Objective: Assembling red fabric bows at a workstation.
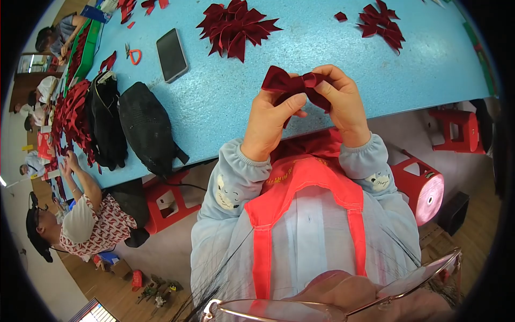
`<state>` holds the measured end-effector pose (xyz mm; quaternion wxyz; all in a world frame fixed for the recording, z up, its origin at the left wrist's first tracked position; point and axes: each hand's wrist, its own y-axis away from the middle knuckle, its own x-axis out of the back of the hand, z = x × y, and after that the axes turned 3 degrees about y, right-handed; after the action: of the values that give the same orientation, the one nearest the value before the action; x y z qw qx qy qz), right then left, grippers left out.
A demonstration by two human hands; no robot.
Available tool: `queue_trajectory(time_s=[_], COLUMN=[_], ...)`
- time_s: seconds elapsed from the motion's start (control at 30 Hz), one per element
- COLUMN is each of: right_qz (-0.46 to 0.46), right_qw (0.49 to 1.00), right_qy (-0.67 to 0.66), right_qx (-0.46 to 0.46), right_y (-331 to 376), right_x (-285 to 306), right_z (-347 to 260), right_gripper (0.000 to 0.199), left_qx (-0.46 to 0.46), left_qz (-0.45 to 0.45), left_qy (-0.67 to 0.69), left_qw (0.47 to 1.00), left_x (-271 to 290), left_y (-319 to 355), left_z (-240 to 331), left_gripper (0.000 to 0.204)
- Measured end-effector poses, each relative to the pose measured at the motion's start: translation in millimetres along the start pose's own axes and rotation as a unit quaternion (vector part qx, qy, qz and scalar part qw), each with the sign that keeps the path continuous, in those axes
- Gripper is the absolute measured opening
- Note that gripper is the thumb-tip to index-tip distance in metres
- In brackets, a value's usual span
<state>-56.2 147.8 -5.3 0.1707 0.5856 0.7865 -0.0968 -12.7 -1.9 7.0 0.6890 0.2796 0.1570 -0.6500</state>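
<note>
Over the remote feed I make out puffy pale-blue sleeves [236, 170] with gathered cuffs [354, 154] and cream cartoon patches [227, 194], a bright red apron [316, 181] with yellow markings and stitched straps [263, 255], a pale striped shirt [309, 241] beneath, and thin metal-rimmed glasses [418, 276].

**Blue table [314, 45], wood-brown floor [83, 276]**

Red stools [457, 132] stand along the table's near side. A pale wall [51, 279] bends along the left rim, where a slim white light [2, 182] glows. Soft glare whitens the tabletop's right part.
</note>
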Motion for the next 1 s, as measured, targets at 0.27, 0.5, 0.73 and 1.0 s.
queue_trajectory(time_s=[0.27, 0.5, 0.73, 1.0], right_qz=[0.051, 0.051, -0.015, 0.057], right_qw=[0.997, 0.998, 0.997, 0.995], right_qy=[-0.048, 0.044, 0.066, -0.078], right_qx=[0.010, 0.010, -0.037, -0.039], right_y=[-0.7, 3.9, 3.7, 0.9], right_x=[6.7, -13.3, 7.4, -5.8], right_z=[8.0, -13.4, -9.5, -0.7], right_gripper=[0.011, 0.008, 0.007, 0.009], left_qx=[0.029, 0.038, 0.029, -0.019], left_qz=[-0.014, 0.003, -0.048, -0.029], left_qy=[-0.010, -0.003, -0.068, -0.048], left_qw=[0.999, 0.999, 0.996, 0.998], left_x=[-0.4, -4.6, -5.9, -4.5], left_y=[-0.4, -3.4, -5.7, -4.5], left_z=[-5.2, -2.1, -1.2, -17.7], left_gripper=[0.028, 0.028, 0.021, 0.017])
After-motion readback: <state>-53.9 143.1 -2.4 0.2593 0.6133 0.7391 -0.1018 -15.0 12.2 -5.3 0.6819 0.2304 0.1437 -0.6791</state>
